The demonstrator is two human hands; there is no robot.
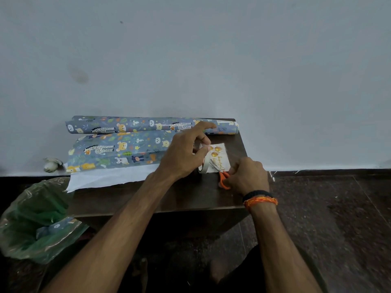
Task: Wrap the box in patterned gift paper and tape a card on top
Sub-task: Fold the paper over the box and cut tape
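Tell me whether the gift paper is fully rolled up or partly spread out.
Partly spread. The gift paper lies unrolled across the table, its white underside showing at the near edge; the rest remains rolled by the wall.

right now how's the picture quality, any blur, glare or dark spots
Head view: dim and bluish overall; wide-angle bending shows in the forearms; the floor at lower right is smeared; the card print is soft, hardly legible; the space under the table is nearly black; mild sheen on the green bag.

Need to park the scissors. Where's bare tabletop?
Free: near strip of table, between the paper's white edge and the front edge. Crowded: far right, where left hand, right hand, tape roll and card cluster.
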